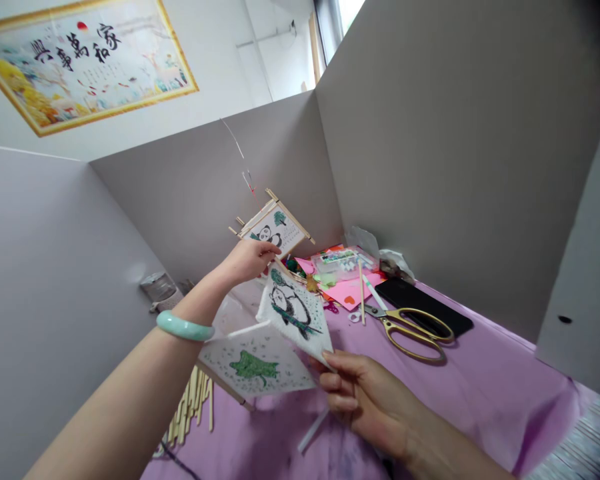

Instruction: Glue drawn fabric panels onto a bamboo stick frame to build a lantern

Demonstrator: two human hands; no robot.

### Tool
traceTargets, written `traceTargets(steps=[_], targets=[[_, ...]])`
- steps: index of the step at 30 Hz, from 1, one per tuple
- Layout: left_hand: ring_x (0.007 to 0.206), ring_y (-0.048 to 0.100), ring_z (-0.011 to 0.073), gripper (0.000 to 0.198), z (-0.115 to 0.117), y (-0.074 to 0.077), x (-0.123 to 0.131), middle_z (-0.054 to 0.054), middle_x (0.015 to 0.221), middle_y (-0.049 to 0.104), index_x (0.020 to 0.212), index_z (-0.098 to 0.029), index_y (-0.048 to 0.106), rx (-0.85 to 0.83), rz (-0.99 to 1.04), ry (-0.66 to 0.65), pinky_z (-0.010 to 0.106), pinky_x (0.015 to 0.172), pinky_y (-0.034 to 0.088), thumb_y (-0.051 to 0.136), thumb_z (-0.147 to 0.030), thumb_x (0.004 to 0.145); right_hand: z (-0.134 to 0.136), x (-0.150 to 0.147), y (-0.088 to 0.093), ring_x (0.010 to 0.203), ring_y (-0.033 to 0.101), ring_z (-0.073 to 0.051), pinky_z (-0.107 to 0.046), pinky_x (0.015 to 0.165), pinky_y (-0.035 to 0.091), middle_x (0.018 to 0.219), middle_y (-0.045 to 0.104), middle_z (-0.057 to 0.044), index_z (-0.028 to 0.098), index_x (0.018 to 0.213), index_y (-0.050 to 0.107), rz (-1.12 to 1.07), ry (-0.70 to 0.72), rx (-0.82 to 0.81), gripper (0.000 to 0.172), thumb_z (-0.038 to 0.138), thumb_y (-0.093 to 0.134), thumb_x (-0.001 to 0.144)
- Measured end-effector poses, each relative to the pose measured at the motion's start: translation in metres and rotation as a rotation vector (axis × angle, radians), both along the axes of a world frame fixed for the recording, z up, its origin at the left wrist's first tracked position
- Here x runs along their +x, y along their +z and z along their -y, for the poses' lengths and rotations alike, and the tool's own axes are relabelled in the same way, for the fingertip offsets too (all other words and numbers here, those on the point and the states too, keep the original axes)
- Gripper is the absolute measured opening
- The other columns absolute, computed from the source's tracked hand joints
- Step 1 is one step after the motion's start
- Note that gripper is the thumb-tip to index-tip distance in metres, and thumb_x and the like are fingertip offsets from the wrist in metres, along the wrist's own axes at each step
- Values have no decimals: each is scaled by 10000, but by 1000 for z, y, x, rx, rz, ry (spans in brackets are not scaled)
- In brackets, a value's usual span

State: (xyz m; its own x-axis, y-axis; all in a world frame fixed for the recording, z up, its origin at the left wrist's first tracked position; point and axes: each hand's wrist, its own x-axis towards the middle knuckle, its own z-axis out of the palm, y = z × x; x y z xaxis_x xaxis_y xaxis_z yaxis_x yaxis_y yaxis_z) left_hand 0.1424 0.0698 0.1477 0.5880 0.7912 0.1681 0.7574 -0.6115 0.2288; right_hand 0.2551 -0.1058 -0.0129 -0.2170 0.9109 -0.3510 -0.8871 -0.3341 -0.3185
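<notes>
A white panel with a panda drawing (pixel 296 308) is held at a slant in front of me. My right hand (pixel 363 400) pinches its lower right corner between thumb and fingers. At its upper end, the closed fingers of my left hand (pixel 250 260) grip the edge; their exact hold is partly hidden. A second white panel with a green leaf (pixel 255 365) adjoins below, with a wooden stick along its lower left side. Just behind my left hand is a stick-framed panda picture (pixel 287 223), partly covered by the hand.
Gold-handled scissors (pixel 415 333) lie on the purple tablecloth (pixel 460 400) at right, by a black phone-like slab (pixel 425 307). Pink paper (pixel 347 291) and a clear plastic box (pixel 345 263) sit behind. Wooden sticks (pixel 193 403) are piled at left. Grey partitions (pixel 445 153) surround the table.
</notes>
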Motion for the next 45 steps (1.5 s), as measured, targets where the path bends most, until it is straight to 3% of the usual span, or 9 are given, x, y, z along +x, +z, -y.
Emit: traceTargets(steps=[10,15,18,23,30,34,37,40,45], targets=[[550,613,111,317,-3,-1,-3,22,641,654,1047,-161,682,-6,4,-5,187,533,477,458,-197,825,9,4,-3,440,437,-19,-111,332,231,742,620,-36,108,840,559,67,-28,69,86,57,586,776],[578,625,123,321,-6,-4,-5,27,637,664,1059,-173,681,-22,36,-8,188,530,478,471,-216,820,5,37,-6,423,430,-20,-113,326,226,675,594,8,137,752,550,237,-169,151,133,99,668,704],[589,631,131,318,-6,-4,-5,33,639,663,1056,-168,684,-24,59,10,197,530,483,480,-214,817,-6,72,-9,428,458,-43,-118,344,259,564,545,33,146,742,540,527,-304,146,117,113,651,721],[581,629,128,299,-5,-3,-6,26,649,663,1031,-180,691,-31,61,32,200,528,484,487,-222,816,-29,121,-19,336,334,-44,-153,329,188,455,484,41,148,790,546,1102,-330,92,86,196,494,840],[587,629,130,304,-12,-6,-7,29,636,658,1043,-181,687,-34,69,3,198,524,484,493,-231,815,-49,150,-35,328,394,-101,-225,379,257,454,538,2,113,946,616,1502,-292,-69,220,268,512,828],[582,627,129,309,-12,-6,-7,34,639,656,1050,-170,685,-30,74,-24,198,520,484,490,-219,815,-48,163,-36,670,613,-237,-310,569,382,761,686,-137,90,1134,597,1819,-337,-128,402,285,589,782],[577,623,127,307,-11,-5,-8,30,634,655,1049,-175,685,-31,72,-21,196,518,482,490,-217,816,-43,159,-33,902,608,-308,-356,686,391,1032,664,-203,99,1085,632,2218,-337,-140,356,326,530,830],[606,634,129,296,-10,-5,-8,28,640,655,1035,-182,688,-32,75,-3,186,519,476,493,-214,814,-38,139,-25,922,609,-292,-352,721,399,1074,659,-177,129,1044,651,2315,-304,-2,327,342,478,867],[566,615,117,299,-8,-5,-8,26,643,648,1039,-167,687,-33,74,7,187,508,472,490,-193,816,-26,78,-6,722,620,-177,-273,661,421,855,695,-46,179,921,682,1786,82,656,284,361,469,882]])
